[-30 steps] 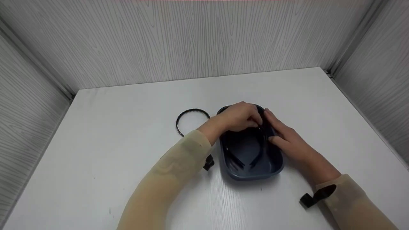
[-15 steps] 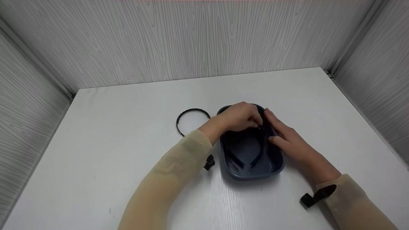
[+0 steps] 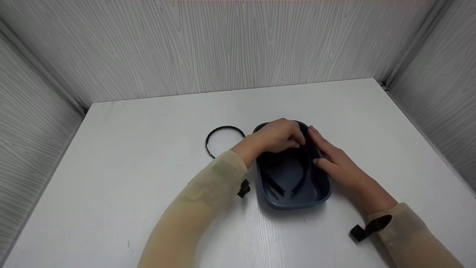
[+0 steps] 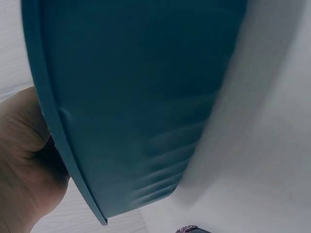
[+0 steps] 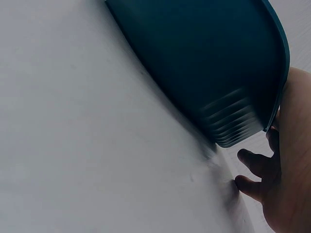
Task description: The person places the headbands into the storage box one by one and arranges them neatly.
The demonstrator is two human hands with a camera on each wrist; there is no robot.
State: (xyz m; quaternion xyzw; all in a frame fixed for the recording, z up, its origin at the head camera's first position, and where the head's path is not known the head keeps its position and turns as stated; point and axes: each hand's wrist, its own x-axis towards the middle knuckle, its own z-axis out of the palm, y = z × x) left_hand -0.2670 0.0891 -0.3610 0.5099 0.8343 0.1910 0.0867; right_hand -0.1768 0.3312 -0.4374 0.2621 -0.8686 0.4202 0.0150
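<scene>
A dark blue rectangular basin [image 3: 293, 206] with rounded corners stands on the white table; the left wrist view shows its teal outer wall [image 4: 131, 107]. Inside it lies a dark headband [image 3: 302, 178], its two ends pointing toward the near side. My left hand [image 3: 280, 136] reaches over the left rim, fingers curled, and pinches the headband near its far arc, which the hand partly hides. With the thumb over the right rim, my right hand [image 3: 334, 163] holds the basin's side. In the right wrist view, several fingers [image 5: 250, 187] spread beside the basin's outer wall.
A thin black toothed hair hoop [image 3: 208, 143] lies left of the basin, partly behind the left forearm. Black camera mounts [image 3: 359, 233] sit at both wrists. Pale wood-grain panels [image 3: 238, 44] enclose the table at the back and sides.
Almost nothing moves. Both hands keep their places at the basin, and small bright glints on the headband have faded.
</scene>
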